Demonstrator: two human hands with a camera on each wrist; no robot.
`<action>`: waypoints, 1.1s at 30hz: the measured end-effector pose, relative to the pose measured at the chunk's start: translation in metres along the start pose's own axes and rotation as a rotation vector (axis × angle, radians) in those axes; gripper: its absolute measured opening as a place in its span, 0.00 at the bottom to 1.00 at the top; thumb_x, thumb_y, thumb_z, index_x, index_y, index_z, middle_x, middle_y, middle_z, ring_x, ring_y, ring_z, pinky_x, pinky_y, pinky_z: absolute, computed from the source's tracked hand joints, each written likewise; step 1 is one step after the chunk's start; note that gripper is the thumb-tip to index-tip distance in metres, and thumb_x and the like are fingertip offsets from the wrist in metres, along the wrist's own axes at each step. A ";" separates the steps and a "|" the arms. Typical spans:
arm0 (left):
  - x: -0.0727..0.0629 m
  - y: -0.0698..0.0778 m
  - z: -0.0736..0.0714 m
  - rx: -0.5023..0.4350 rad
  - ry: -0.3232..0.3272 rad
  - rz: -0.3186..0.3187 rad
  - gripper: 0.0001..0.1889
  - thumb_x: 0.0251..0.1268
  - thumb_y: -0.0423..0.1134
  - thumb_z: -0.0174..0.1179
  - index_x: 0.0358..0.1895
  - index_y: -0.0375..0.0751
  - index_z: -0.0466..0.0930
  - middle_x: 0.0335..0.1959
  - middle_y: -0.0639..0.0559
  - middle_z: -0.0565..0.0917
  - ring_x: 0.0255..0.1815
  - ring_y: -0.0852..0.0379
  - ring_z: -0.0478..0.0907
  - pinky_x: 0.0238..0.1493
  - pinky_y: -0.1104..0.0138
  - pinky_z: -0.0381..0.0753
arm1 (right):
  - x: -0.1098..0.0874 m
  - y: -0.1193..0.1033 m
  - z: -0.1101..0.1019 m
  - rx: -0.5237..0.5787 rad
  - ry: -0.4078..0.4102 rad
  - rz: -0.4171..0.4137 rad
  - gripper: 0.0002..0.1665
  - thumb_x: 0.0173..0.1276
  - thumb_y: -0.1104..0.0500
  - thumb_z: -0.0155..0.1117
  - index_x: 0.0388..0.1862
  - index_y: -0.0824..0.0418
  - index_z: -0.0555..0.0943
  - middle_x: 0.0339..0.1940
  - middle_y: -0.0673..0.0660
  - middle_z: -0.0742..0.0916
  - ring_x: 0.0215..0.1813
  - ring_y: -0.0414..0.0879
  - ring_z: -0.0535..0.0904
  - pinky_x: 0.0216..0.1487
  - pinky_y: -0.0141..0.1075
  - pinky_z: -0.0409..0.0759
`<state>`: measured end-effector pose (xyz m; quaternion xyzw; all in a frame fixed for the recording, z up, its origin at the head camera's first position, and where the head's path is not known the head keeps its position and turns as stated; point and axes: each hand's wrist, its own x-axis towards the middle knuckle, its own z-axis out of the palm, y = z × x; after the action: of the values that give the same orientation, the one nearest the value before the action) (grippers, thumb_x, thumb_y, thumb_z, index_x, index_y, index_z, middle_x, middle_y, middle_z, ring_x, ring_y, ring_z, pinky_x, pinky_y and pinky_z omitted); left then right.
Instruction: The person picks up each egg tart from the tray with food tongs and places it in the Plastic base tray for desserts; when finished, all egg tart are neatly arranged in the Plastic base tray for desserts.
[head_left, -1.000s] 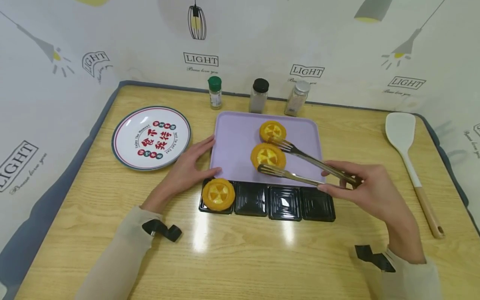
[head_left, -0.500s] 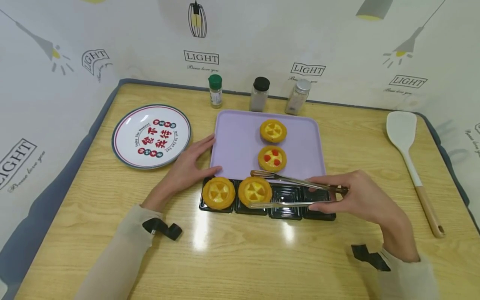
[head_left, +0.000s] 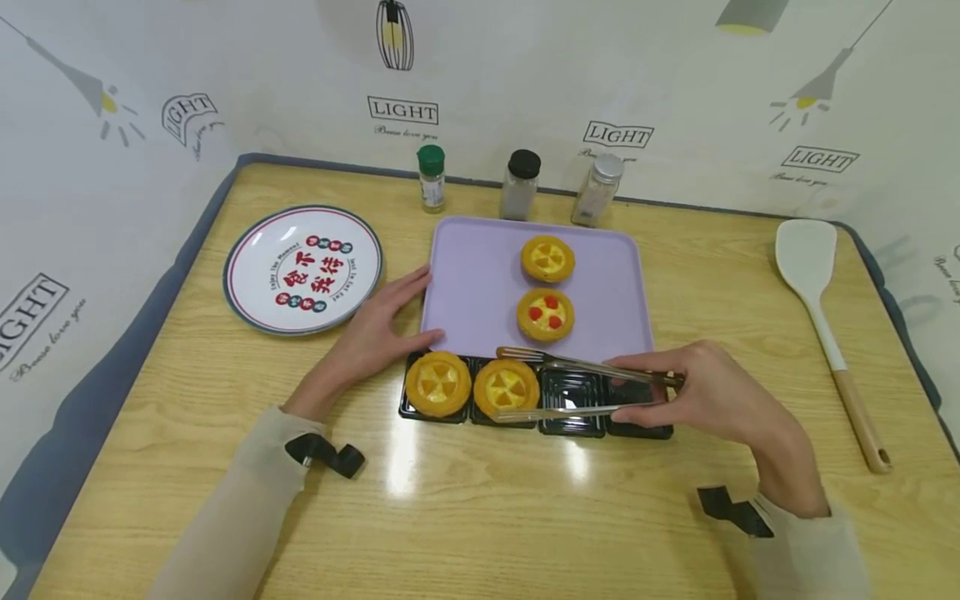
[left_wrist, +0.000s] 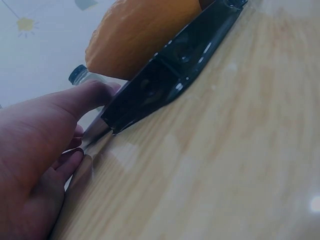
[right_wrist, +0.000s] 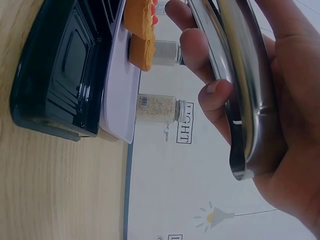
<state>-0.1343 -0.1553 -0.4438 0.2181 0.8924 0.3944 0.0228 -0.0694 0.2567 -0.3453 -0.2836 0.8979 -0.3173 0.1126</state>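
In the head view my right hand (head_left: pixel 716 392) grips metal tongs (head_left: pixel 570 364), their arms spread either side of a fruit-topped tart (head_left: pixel 507 388) in the second black square container (head_left: pixel 572 400) from the left. Another such tart (head_left: pixel 438 384) sits in the leftmost container. My left hand (head_left: pixel 375 329) rests at the near left corner of a lilac tray (head_left: pixel 468 275), its fingers along the side and thumb by the front edge. On the tray lie a tart with red pieces (head_left: pixel 546 315) and, behind it, a yellow-topped tart (head_left: pixel 547 258).
A white plate (head_left: pixel 255 258) with red lettering lies left of the tray. Behind the tray stand a green-capped jar (head_left: pixel 431 179), a black-capped jar (head_left: pixel 520 187) and a silver-capped jar (head_left: pixel 597 192). A white spatula (head_left: pixel 810 267) with a wooden handle lies at the right.
The front tart has gone from the tray to the second container, uncovering the red-topped tart. My right hand and tongs have come nearer. My left hand stays at the tray corner.
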 end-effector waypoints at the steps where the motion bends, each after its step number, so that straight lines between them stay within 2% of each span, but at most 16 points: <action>1: 0.000 0.000 0.000 -0.001 0.000 0.001 0.45 0.59 0.58 0.67 0.75 0.44 0.59 0.77 0.54 0.56 0.76 0.51 0.52 0.74 0.53 0.52 | 0.000 0.000 0.000 0.005 -0.006 0.003 0.29 0.52 0.44 0.78 0.54 0.49 0.86 0.19 0.40 0.80 0.20 0.36 0.71 0.17 0.28 0.68; 15: 0.001 0.002 -0.002 0.003 0.008 0.006 0.44 0.59 0.56 0.69 0.75 0.44 0.60 0.77 0.55 0.56 0.76 0.51 0.52 0.74 0.52 0.52 | 0.003 0.001 0.000 0.018 -0.026 0.043 0.30 0.52 0.42 0.78 0.55 0.47 0.85 0.18 0.41 0.80 0.19 0.37 0.72 0.15 0.29 0.66; 23: 0.002 0.002 -0.002 0.005 0.001 0.000 0.44 0.59 0.56 0.68 0.75 0.44 0.59 0.78 0.56 0.55 0.76 0.52 0.51 0.74 0.53 0.52 | 0.002 0.001 -0.001 0.020 -0.013 0.059 0.32 0.51 0.41 0.78 0.56 0.47 0.84 0.19 0.42 0.81 0.21 0.38 0.74 0.18 0.29 0.69; 29: 0.000 0.002 -0.001 0.008 -0.005 -0.011 0.44 0.59 0.57 0.68 0.76 0.45 0.59 0.78 0.56 0.55 0.76 0.53 0.51 0.74 0.53 0.52 | -0.001 0.000 -0.003 0.082 0.031 0.030 0.35 0.49 0.48 0.81 0.59 0.48 0.82 0.20 0.43 0.81 0.22 0.39 0.74 0.17 0.29 0.69; 33: 0.000 0.002 -0.001 0.004 -0.007 -0.012 0.45 0.59 0.57 0.68 0.76 0.45 0.59 0.78 0.56 0.55 0.76 0.53 0.51 0.74 0.53 0.52 | -0.001 -0.002 -0.005 0.091 0.110 -0.018 0.37 0.47 0.58 0.83 0.60 0.53 0.82 0.23 0.43 0.83 0.20 0.38 0.71 0.15 0.28 0.67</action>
<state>-0.1336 -0.1551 -0.4420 0.2143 0.8944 0.3917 0.0275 -0.0694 0.2582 -0.3400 -0.2686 0.8847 -0.3739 0.0731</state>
